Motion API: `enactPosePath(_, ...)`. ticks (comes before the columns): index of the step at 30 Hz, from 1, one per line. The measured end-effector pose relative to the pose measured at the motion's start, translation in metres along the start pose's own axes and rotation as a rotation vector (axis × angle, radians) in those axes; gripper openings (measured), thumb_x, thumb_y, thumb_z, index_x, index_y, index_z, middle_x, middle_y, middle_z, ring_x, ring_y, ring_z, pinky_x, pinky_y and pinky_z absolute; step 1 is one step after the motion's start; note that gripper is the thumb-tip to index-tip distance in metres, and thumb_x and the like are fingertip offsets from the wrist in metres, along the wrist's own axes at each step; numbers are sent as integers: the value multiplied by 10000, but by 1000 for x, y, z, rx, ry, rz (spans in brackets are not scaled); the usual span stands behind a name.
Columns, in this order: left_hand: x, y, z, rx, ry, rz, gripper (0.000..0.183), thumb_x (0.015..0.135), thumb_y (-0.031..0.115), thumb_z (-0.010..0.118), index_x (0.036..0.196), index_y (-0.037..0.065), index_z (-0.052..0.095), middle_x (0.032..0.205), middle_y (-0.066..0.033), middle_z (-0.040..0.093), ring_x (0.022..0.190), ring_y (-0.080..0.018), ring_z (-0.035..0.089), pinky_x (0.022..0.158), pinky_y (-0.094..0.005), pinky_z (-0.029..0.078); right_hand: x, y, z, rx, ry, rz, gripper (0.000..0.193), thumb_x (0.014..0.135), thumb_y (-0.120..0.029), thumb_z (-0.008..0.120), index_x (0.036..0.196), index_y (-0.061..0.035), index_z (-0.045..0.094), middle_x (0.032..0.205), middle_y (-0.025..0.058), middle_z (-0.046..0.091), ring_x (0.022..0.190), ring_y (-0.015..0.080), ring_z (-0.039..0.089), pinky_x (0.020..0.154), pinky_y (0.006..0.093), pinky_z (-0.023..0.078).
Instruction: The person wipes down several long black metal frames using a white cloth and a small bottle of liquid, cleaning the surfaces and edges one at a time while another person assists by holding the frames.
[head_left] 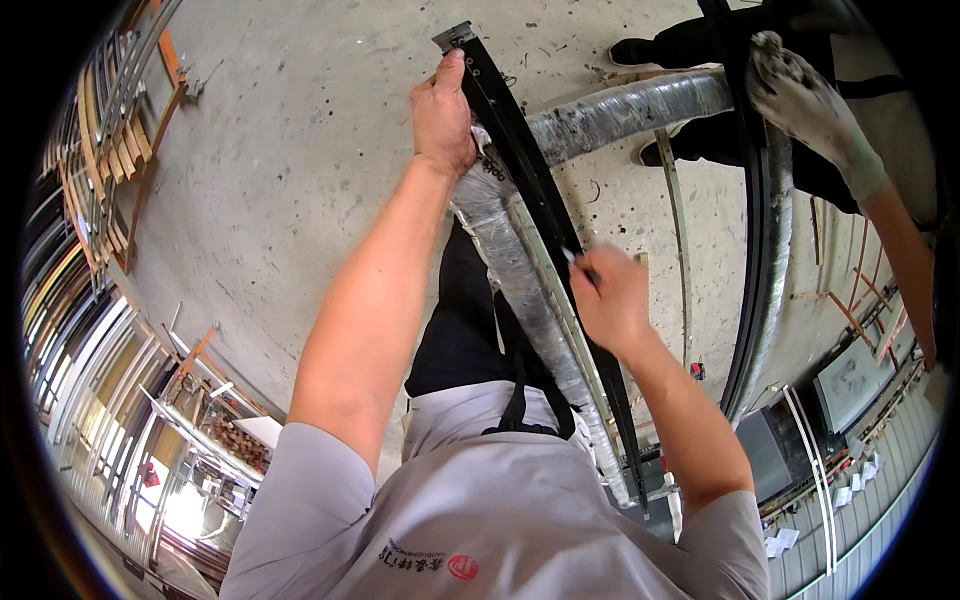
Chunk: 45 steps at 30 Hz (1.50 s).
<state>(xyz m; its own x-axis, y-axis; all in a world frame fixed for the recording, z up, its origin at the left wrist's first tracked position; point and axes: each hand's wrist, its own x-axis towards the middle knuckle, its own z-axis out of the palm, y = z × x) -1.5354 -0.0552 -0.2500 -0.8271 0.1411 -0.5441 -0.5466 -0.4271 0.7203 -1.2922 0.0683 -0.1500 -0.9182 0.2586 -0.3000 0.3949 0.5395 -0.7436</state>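
Note:
My left hand (442, 112) grips the far end of a long black metal frame bar (520, 150) that runs from upper middle down toward my body. My right hand (610, 295) pinches a thin pen-like tool (578, 262) with its tip against the bar's edge. The bar rests on a padded beam wrapped in clear film (510, 260). At the upper right, another person's gloved hand (810, 105) holds a second black bar (765, 210).
A second wrapped beam (620, 110) crosses behind the first. The other person's dark shoes (640, 50) stand on the concrete floor (300, 170). Racks of wooden and metal strips (100, 150) line the left side, and more profiles lie at the right (850, 300).

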Motion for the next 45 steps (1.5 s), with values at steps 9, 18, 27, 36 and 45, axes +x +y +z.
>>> enactPosePath(9, -6, 9, 4, -12, 0, -4, 345, 1005, 310, 610, 921, -17, 683, 825, -53, 681, 680, -153, 620, 627, -329, 526, 155, -58, 19, -43, 75, -171, 123, 812, -144, 666, 774, -30, 641, 755, 200, 659, 750, 426, 644, 673, 491, 507)
enactPosePath(18, -13, 18, 22, -78, 49, -88, 325, 1002, 289, 620, 875, -6, 674, 830, -23, 651, 699, -125, 560, 644, -300, 478, 198, -70, 25, -59, 167, -164, 110, 818, -121, 665, 782, -25, 627, 744, 200, 649, 736, 425, 642, 662, 475, 509)
enactPosePath(27, -10, 8, 4, -7, 53, -19, 341, 986, 303, 645, 900, -26, 676, 846, -35, 663, 729, -114, 575, 677, -297, 483, 153, -65, 25, -26, 61, -48, 103, 815, -89, 680, 755, -35, 618, 714, 187, 629, 706, 407, 642, 628, 460, 504)
enactPosePath(36, -7, 4, -4, -72, 24, -57, 331, 993, 264, 638, 943, -56, 707, 892, -31, 689, 785, -117, 595, 737, -291, 487, 150, -64, 27, -16, 79, -96, 103, 833, -123, 669, 797, -37, 627, 741, 189, 640, 736, 413, 644, 655, 470, 510)
enactPosePath(45, -9, 11, -3, -93, 12, -48, 359, 1005, 319, 615, 872, -8, 679, 839, -49, 681, 712, -135, 608, 654, -295, 508, 181, -75, 37, 22, 186, -204, 120, 808, -100, 688, 755, -48, 593, 711, 180, 610, 682, 417, 616, 613, 476, 490)
